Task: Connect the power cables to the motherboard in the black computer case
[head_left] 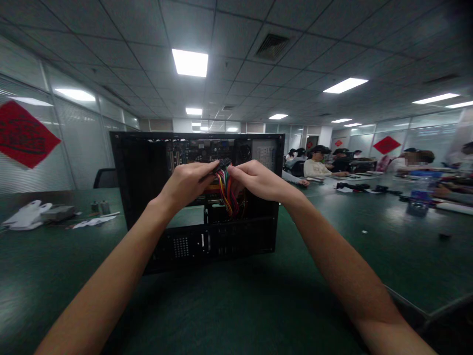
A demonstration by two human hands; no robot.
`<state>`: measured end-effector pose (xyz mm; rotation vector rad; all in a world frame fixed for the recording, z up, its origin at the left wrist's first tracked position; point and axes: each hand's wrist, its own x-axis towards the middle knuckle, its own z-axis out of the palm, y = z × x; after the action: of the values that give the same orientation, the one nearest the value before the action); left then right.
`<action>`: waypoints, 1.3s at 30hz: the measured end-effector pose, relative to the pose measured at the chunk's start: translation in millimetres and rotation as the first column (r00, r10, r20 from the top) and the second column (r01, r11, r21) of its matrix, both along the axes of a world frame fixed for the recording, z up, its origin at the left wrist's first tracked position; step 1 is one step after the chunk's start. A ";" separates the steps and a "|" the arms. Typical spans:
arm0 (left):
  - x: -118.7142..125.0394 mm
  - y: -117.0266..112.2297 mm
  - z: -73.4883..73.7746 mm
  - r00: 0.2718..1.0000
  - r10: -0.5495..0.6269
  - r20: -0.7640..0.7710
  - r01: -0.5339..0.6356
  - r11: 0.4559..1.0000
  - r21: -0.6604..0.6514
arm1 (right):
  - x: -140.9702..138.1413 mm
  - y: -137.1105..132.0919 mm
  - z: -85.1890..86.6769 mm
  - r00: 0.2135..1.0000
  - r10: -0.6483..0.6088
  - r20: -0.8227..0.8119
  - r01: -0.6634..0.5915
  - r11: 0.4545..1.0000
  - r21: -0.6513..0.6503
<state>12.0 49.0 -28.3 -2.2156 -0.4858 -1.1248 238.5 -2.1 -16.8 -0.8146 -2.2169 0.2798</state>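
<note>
A black computer case (199, 134) stands on the green table in front of me, its open side facing me. Inside it show a circuit board (192, 157) and, at the upper right, a grey labelled power supply (264, 150). My left hand (190, 175) is closed on a black plug (223, 163) at the end of a bundle of multicoloured wires (226, 192). Against the right side of that plug and bundle, my right hand (251, 175) pinches the wires near the plug. The wires hang down into the case, and their lower ends are hard to see.
On the left of the table lie a white plastic bag (29, 214), a grey box (58, 212) and papers (94, 221). Black items (351, 187) and a clear bottle (420, 190) sit at the right. Several people sit at tables in the background.
</note>
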 end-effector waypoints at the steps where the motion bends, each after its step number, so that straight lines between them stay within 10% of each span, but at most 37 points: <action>1: 1.4 5.1 -3.4 1.000 -0.008 0.009 0.008 1.000 0.021 | 1.6 0.5 0.3 0.999 -0.033 0.038 0.030 0.997 0.073; 6: 5.7 22.4 -14.2 1.000 -0.013 -0.007 0.013 1.000 0.014 | 10.1 8.4 -1.8 0.903 -0.377 0.204 0.226 0.823 0.522; 10: 6.8 29.9 -19.3 0.999 -0.051 -0.016 0.050 0.996 -0.068 | 6.4 23.5 -10.4 0.898 -0.408 0.163 0.195 0.702 0.685; 22: 4.0 52.0 -30.5 0.985 -0.169 -0.040 0.150 0.942 -0.299 | -7.3 53.8 -30.5 0.842 -0.469 0.266 0.214 0.743 0.634; 30: 2.7 50.5 -32.6 0.945 0.221 -0.242 -0.300 0.881 -0.366 | -28.4 53.7 -48.9 0.650 -0.645 0.403 0.441 0.751 0.491; 39: 5.7 78.8 -51.9 0.878 0.216 -0.426 -0.428 0.754 -0.499 | -20.6 88.2 -74.7 0.616 -0.566 0.548 0.427 0.825 0.371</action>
<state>17.7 127.8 -80.1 -2.6207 -1.1376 -0.3975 217.9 86.2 -91.5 -1.5442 -2.4248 -0.5961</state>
